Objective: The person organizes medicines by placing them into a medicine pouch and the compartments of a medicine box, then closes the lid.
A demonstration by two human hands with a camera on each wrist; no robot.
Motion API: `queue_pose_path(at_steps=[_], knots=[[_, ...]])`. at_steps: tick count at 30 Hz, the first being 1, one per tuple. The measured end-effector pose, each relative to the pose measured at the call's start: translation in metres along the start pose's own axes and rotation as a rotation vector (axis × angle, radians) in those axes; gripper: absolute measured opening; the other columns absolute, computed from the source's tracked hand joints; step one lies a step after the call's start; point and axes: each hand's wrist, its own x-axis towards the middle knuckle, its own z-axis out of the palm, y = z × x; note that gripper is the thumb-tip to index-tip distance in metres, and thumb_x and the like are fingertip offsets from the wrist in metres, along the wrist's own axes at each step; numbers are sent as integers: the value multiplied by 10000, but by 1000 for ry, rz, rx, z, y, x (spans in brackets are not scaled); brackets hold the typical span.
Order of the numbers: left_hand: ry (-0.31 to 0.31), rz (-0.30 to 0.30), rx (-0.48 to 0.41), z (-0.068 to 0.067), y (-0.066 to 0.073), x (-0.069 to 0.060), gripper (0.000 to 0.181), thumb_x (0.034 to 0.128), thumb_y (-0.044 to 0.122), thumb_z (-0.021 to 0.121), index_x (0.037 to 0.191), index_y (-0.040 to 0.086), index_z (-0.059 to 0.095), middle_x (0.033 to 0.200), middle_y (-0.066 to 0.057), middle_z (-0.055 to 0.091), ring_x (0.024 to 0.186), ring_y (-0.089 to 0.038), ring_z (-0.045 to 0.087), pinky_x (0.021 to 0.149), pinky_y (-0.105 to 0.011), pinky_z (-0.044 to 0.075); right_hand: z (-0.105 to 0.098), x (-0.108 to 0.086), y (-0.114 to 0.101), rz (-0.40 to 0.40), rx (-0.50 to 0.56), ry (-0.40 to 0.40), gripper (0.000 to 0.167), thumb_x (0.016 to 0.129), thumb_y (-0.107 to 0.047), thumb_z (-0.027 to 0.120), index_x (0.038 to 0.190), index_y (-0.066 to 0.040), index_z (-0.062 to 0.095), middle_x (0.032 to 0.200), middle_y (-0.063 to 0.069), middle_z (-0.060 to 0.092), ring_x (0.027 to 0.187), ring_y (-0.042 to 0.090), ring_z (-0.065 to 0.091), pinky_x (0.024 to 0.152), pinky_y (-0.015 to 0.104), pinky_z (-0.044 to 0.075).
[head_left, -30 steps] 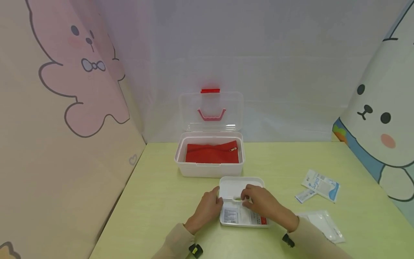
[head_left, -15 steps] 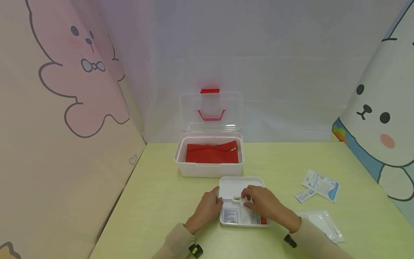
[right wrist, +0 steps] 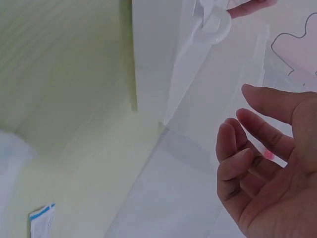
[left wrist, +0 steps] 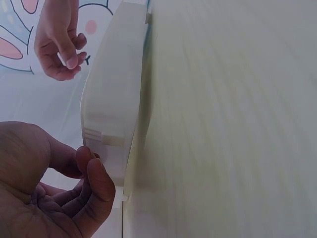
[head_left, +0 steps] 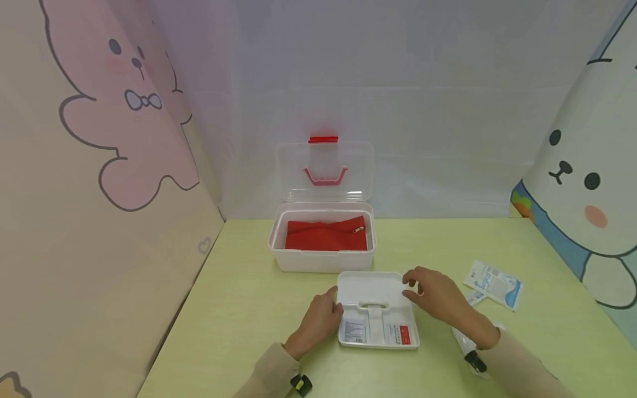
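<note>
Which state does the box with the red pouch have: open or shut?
Open: its clear lid stands raised at the back, and the red pouch shows inside the white box.

the white case [head_left: 370, 284] (its left edge) is partly hidden by the left hand [head_left: 321, 318].

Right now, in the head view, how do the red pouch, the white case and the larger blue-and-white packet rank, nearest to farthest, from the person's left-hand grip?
From the left-hand grip:
1. White case: at its fingertips, just to the right.
2. Red pouch: farther back, inside the open box.
3. Larger blue-and-white packet: well off to the right.
</note>
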Motion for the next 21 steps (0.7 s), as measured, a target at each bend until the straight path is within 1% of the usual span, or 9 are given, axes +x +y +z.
queue_pose_path(at_steps=[3, 9, 14, 18, 21], knots=[[-1, 6, 2, 0, -1, 0, 476, 947, 86, 534, 1375, -111, 466, 534, 87, 361, 454, -35, 317, 440, -208, 268, -8, -4, 16, 25, 2, 27, 208, 831, -165, 766, 1016, -108, 690, 925, 17, 686, 734, 116, 583, 597, 250, 444], [-5, 2, 11, 1, -2, 1, 479, 951, 97, 535, 1379, -105, 465, 550, 78, 384, 464, -38, 346, 444, -206, 291, -22, -15, 48, 81, -4, 64, 214, 841, -188, 758, 1011, -78, 688, 916, 37, 696, 736, 146, 614, 568, 278, 458], [-7, -7, 8, 1, -2, 1, 481, 952, 106, 536, 1379, -104, 467, 551, 80, 372, 472, -41, 342, 451, -210, 291, -27, -25, 78, 108, 3, 44, 212, 852, -163, 737, 1021, -45, 687, 920, 81, 704, 735, 186, 635, 545, 292, 464], [-13, -16, -8, 3, -3, 1, 485, 959, 116, 530, 1388, -99, 460, 542, 86, 353, 468, -37, 316, 452, -212, 273, -27, -31, 100, 119, -4, 9, 223, 864, -108, 703, 1062, -9, 686, 968, 129, 708, 767, 222, 651, 591, 322, 498], [-13, -15, -14, 3, -4, 1, 487, 958, 113, 532, 1388, -103, 457, 540, 86, 352, 465, -36, 318, 447, -211, 276, -25, -35, 111, 122, -4, -20, 224, 851, -59, 694, 1068, -3, 688, 994, 153, 706, 785, 244, 653, 620, 364, 515]])
